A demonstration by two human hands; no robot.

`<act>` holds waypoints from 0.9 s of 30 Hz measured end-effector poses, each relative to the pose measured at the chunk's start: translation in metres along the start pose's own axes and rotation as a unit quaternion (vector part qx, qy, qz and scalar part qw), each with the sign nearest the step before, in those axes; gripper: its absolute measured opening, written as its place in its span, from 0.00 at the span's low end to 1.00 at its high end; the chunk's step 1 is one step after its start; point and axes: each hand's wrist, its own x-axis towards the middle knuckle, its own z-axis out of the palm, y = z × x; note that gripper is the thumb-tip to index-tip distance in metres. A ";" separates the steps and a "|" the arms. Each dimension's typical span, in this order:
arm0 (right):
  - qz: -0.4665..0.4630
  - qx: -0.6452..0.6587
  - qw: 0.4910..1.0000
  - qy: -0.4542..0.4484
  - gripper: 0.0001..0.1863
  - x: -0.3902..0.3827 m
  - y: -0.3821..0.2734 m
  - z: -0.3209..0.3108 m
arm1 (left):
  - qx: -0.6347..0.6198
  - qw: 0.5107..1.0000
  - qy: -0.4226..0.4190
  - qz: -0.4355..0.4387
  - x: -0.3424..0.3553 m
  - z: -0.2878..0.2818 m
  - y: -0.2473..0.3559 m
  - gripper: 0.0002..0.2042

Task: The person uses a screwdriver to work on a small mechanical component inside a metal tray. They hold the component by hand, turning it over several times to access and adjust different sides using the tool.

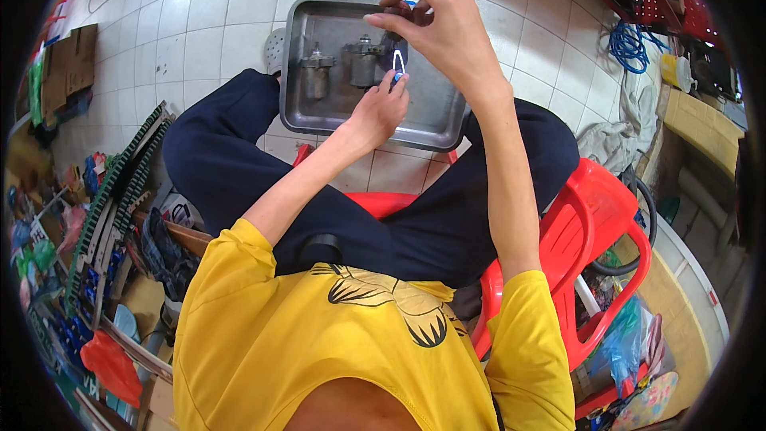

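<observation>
A grey metal tray (pixel 431 137) lies in front of me between my knees. Two worn, cylindrical metal parts that look like small motors stand in it: one at the left (pixel 317 78), the other nearer the middle (pixel 363 66). My left hand (pixel 377 116) reaches over the tray's near side, its fingertips closed on a slim white-and-blue looped tool (pixel 399 64). Above the tray's far right part, my right hand (pixel 431 20) is curled, thumb and fingers pinching a dark part (pixel 392 25). The fingers hide much of that part, and its kind is unclear.
A red plastic chair (pixel 598 223) stands at my right. Pale floor tiles (pixel 247 0) spread beyond the tray. A coiled blue hose (pixel 630 46) and crumpled grey cloth (pixel 618 132) lie at the far right. Cluttered goods and a green-edged rack (pixel 112 191) fill the left side.
</observation>
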 end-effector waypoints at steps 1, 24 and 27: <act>0.002 0.007 1.000 0.006 0.12 0.000 0.001 0.000 | 0.008 1.000 0.000 0.009 0.001 -0.002 0.001 0.26; -0.035 -0.064 0.996 -0.047 0.11 -0.007 0.015 -0.012 | -0.102 0.974 -0.017 -0.202 0.007 -0.013 0.004 0.11; -0.031 -0.006 0.998 -0.063 0.11 -0.007 0.012 -0.007 | -0.147 0.976 0.032 -0.157 0.003 0.027 -0.009 0.10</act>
